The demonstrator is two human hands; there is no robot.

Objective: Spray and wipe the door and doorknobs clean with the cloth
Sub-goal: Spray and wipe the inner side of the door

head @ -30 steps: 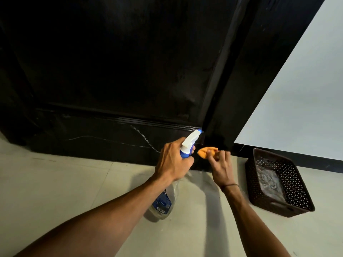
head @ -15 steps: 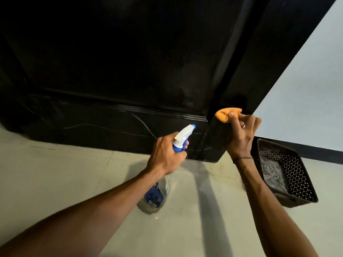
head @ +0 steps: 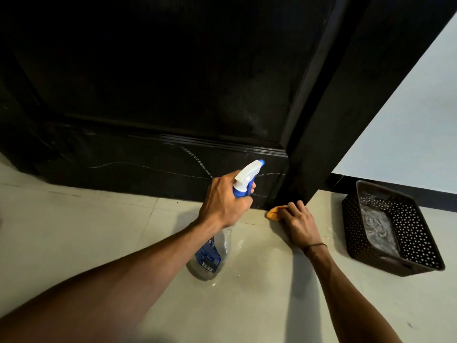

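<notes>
R hand (head: 300, 222) is down at floor level w/ the cloth (head: 275, 212) bunched under the fingers, pressing it into the bottom corner where the door (head: 173, 82) meets the frame (head: 329, 134). Only a bit of orange pokes out left of the knuckles, rest is hidden under the hand. L hand (head: 223, 203) is wrapped round the neck of the spray bottle (head: 243, 184), nozzle aimed at the lower rail of the door, index finger looks to be up front by the trigger but I can't say for sure it's squeezing.

So imo we're in the wipe part, bottom edge, hinge/frame side. Next move prob needs the cloth dragged left along the bottom rail, w/ a fresh spritz ahead of it. Knobs aren't in view at all, so that bit looks like it means standing up and working higher.

Door itself: black, panelled, glossy moulding above the bottom rail. There are thin pale lines running across that rail, one wavy, one like a dotted streak. Could be scratches or dried marks, can't tell from here. Faint hazy patch on the panel above the moulding, maybe spray mist.

Further out: a few wet drops on the tile floor (head: 74, 243) near the bottle, and a dark perforated basket (head: 405, 219) sits off to the right by the wall (head: 408, 120).
</notes>
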